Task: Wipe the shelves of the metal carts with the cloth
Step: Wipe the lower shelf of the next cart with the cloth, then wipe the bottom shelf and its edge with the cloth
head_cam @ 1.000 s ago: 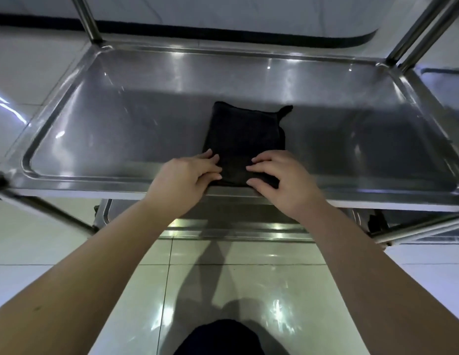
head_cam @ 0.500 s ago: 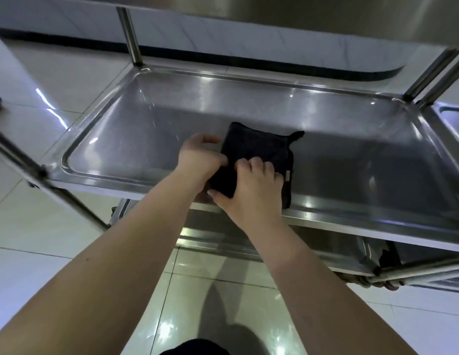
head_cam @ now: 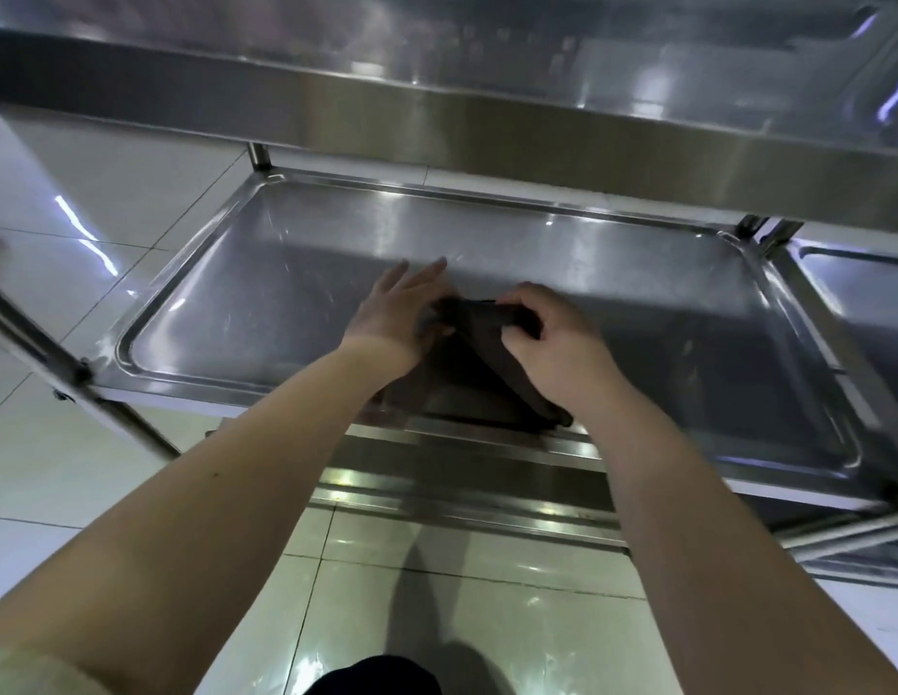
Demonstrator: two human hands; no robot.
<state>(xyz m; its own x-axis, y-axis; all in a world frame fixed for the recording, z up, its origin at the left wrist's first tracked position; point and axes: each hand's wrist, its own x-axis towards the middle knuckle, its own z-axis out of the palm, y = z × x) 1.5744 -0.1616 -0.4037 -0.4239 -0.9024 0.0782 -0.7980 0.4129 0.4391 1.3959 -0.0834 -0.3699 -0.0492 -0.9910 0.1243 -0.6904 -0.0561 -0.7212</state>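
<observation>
Head view: the dark cloth (head_cam: 487, 353) is lifted off the middle shelf (head_cam: 662, 318) of the metal cart into a tented ridge, with its lower edge resting by the shelf's near rim at 6 o'clock. I judge it is being refolded to a fresh face before more wiping, which is why both hands meet at its top edge. The right hand (head_cam: 557, 343) comes in from 5 o'clock, knuckles up, its grip clamped on the ridge's right end with curled fingers. The left hand (head_cam: 394, 313) reaches from 7 o'clock with straight fingers pointing to 1 o'clock, touching the ridge's left end. Its thumb is hidden, so I cannot tell whether that grip pinches. An upper shelf (head_cam: 537, 137) overhangs at 12 o'clock.
</observation>
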